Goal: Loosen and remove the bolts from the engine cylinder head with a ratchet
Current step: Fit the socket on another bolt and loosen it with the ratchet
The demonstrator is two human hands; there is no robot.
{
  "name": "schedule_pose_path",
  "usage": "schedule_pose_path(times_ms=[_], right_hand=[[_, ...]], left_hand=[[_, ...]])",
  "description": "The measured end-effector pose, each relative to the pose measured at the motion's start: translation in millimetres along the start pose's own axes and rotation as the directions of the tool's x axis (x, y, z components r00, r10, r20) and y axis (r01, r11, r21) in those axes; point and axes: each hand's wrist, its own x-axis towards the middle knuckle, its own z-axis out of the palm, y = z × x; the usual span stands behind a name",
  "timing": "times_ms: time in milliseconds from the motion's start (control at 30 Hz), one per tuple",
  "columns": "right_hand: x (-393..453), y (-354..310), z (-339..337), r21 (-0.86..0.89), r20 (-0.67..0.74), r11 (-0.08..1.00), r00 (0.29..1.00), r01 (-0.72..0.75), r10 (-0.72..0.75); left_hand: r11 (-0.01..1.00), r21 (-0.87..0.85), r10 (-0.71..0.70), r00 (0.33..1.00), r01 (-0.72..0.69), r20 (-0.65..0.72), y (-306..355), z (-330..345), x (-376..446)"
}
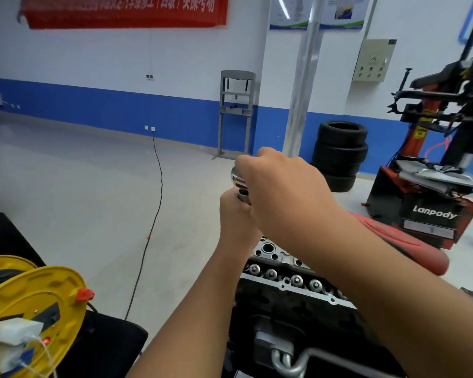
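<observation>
Workshop with a white-and-blue wall [120,105] and pale grey floor [79,186]. At right, a red and black tyre-changing machine [432,186] stands beside a stack of black tyres [339,154]; at lower left, a yellow cable reel [36,309]. Bottom centre, the grey metal engine cylinder head [281,279], with a row of round silver bolts [296,280] along its near edge, lies below both forearms. Above it, the right hand [279,192], fingers curled into a fist, grips the chrome ratchet [236,179], of which only the head shows. Just beneath, the left hand [236,216] closes its fingers round the silver socket [243,194] under the ratchet head.
</observation>
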Motion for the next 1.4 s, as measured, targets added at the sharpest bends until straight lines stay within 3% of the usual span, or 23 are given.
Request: schedule_pose_path(times_ms=[33, 167, 367, 533, 667, 967, 1133, 1200, 1300, 1400], right_hand=[[2.5, 2.6, -1.4, 0.008, 0.005, 1.000, 1.000, 0.006, -0.006], [8.8, 10.5, -4.4, 0.030, 0.020, 0.997, 0.998, 0.065, -0.066], [18.3, 24.6, -4.1, 0.117, 0.054, 0.982, 0.986, 0.151, -0.158], [14.9, 21.1, 1.2, 0.010, 0.007, 0.985, 0.985, 0.172, -0.172], [3.7, 11.7, 5.9, -0.019, -0.092, 0.983, 0.978, 0.185, -0.186], [-2.1, 3.6, 12.1, 0.180, -0.172, 0.984, 0.985, 0.011, 0.020], [-0.3, 4.0, 8.8, 0.189, -0.100, 0.981, 0.993, -0.050, 0.070], [0.3, 6.5, 4.1, 0.231, -0.063, 0.971, 0.995, -0.062, 0.079], [4.4, 10.4, -5.4, 0.293, 0.050, 0.954, 0.998, -0.054, 0.041], [13.9, 13.5, -12.4, 0.336, 0.158, 0.940, 0.987, -0.057, 0.003]], left_hand=[[0.998, 0.037, -0.042, 0.999, 0.042, -0.004, 0.8, -0.2, -0.1], [0.978, -0.196, -0.080, 0.997, 0.077, -0.006, 17.2, -12.8, -13.5], [0.986, -0.167, -0.011, 1.000, 0.010, -0.006, 11.5, -17.0, -9.9], [0.985, -0.175, -0.003, 1.000, 0.005, 0.009, 8.5, -17.3, -11.1], [0.996, -0.069, 0.062, 0.998, -0.062, -0.002, 7.3, -17.5, -10.6], [0.980, -0.201, 0.010, 0.999, -0.002, 0.038, 14.1, -19.2, -14.7], [0.966, -0.248, -0.065, 0.997, 0.072, 0.035, 19.9, -18.7, -13.2], [0.981, -0.190, -0.038, 0.999, 0.042, 0.029, 22.4, -18.2, -12.3], [0.992, -0.130, 0.000, 1.000, 0.003, 0.024, 21.7, -18.3, -14.4], [0.982, -0.182, -0.035, 0.999, 0.042, 0.040, 19.9, -17.5, -14.8]])
